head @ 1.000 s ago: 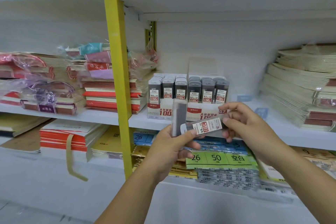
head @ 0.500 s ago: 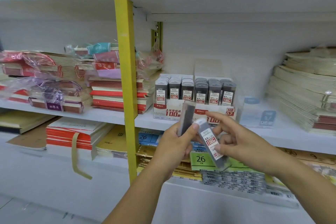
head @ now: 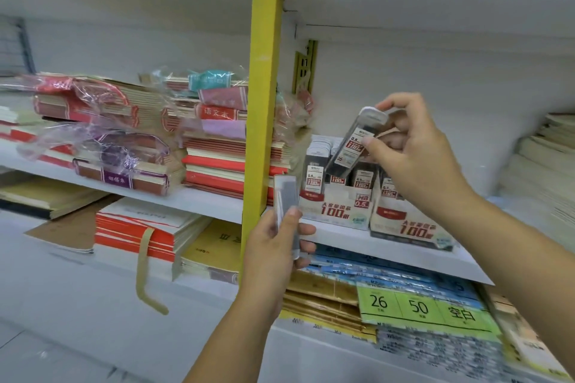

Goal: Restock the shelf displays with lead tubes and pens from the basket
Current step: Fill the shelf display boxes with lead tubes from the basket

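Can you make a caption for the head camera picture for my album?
Right hand holds a tilted lead tube above the display box; left hand grips a second tube below.

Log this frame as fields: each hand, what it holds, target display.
left hand: grips upright grey plastic lead tube
right hand: pinches tilted red-labelled dark lead tube above display
target: white-and-red cardboard display box marked 0.5, tubes standing inside
neighbour: second matching cardboard box, right of it
support: white shelf board
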Motion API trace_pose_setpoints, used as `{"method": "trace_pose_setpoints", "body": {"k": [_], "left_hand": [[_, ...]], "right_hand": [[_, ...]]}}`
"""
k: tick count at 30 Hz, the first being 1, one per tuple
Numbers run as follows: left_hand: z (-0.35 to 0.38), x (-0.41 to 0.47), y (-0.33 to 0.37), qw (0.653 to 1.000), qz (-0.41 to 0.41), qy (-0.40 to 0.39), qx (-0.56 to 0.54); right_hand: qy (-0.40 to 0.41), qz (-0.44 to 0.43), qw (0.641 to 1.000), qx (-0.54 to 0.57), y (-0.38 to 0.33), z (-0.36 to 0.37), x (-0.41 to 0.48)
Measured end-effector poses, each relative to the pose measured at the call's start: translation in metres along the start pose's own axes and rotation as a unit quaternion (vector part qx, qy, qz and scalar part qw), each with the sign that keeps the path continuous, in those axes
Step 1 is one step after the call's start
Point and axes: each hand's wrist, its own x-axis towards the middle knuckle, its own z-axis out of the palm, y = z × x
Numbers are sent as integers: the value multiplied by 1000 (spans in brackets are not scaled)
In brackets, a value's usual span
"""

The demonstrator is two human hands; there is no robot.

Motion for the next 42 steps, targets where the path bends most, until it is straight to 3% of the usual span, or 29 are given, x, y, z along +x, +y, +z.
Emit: {"method": "trace_pose_setpoints", "body": {"k": [4,10,14,17,19,21,23,25,28,33,42], "left_hand": [[-15,6,-1,1000,3,16,22],[-31,10,2,999,6,10,47],[-32,6,5,997,12,-21,68],[-29,-1,4,992,21,-67,102],[-25,-6,1,983,34,-111,145],[-20,-10,-4,962,55,-153,217],[-15,-16,-8,943,51,-199,260],[-12,-22,-10,940,20,-220,258],[-10,-22,-9,959,-16,-188,211],[-6,-21,-8,980,-38,-168,94],[10,-28,-9,974,-23,-180,134]], "right_hand": [[-29,3,999,-34,2,25,10],[-120,14,970,-211,16,50,12],[-79,-34,952,-295,17,52,3],[-41,-31,980,-191,10,50,-24],[-78,51,995,-37,3,49,-48],[-131,134,979,80,1,48,-70],[-119,165,971,127,4,44,-87],[-81,199,964,158,9,36,-99],[-65,262,942,200,18,23,-114],[-49,281,929,234,25,6,-126],[-89,276,944,158,21,-16,-133]]}}
